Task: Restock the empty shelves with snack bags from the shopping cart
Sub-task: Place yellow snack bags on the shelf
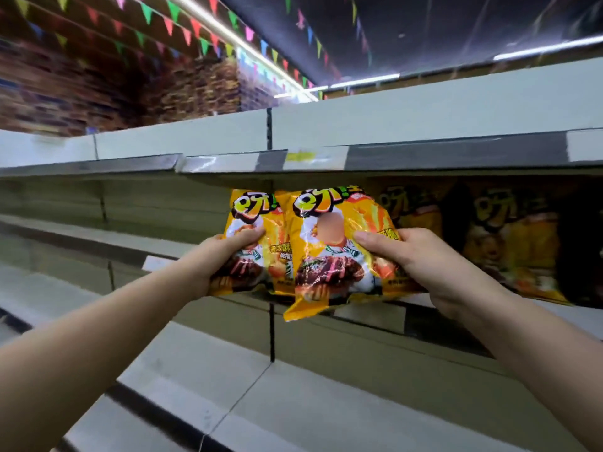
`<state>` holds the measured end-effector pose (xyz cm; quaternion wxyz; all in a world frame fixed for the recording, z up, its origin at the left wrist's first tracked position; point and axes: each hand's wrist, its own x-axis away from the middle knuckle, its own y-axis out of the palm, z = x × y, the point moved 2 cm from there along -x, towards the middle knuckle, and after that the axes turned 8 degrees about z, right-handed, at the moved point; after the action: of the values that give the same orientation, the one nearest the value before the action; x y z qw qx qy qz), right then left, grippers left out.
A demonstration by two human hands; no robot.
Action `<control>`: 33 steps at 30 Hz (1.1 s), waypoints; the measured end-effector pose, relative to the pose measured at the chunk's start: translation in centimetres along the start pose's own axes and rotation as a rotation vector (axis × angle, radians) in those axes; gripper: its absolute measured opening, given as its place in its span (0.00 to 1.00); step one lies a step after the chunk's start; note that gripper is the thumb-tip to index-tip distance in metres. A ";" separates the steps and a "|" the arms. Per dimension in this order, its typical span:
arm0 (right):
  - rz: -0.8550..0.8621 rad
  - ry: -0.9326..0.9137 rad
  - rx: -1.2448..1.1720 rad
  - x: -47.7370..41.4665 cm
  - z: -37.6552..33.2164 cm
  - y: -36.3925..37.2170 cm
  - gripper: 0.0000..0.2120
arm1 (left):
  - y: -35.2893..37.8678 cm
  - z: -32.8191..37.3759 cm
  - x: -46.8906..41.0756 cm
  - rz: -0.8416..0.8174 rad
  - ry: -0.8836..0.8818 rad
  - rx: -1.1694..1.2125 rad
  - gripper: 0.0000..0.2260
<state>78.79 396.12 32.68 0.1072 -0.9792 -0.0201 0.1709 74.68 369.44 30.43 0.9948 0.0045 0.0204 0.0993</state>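
Observation:
My left hand (222, 259) grips a yellow snack bag (248, 220) by its left side, thumb across the front. My right hand (424, 259) grips a second, identical yellow snack bag (329, 256) that overlaps the first, thumb pressed on its right half. I hold both bags upright at the front edge of the second shelf (368, 313), just under the top shelf's price rail (313, 158). More of the same yellow bags (509, 236) stand on that shelf to the right, in shadow. The shopping cart is out of view.
Grey metal shelves run left to right in tiers. The shelf stretch left of the bags (98, 236) and the lower shelf (293, 406) hold no goods. The top shelf (391, 115) is bare. Coloured pennants hang from the ceiling.

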 end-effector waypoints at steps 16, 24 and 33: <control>0.168 0.029 0.197 -5.8 3.0 1.3 0.16 | 7.2 -1.5 -14.9 -0.179 -0.054 0.038 0.08; 0.312 -0.026 0.195 -4.4 3.6 -1.4 0.27 | 7.8 -1.3 -13.2 -0.143 -0.043 -0.081 0.09; 0.424 -0.070 0.185 -2.7 4.4 -4.2 0.20 | 6.5 -0.8 -8.8 -0.169 0.015 -0.023 0.40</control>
<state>74.78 400.93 30.41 0.1575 -0.9410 0.1982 0.2247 64.72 374.04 30.10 0.9995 -0.0096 0.0272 0.0152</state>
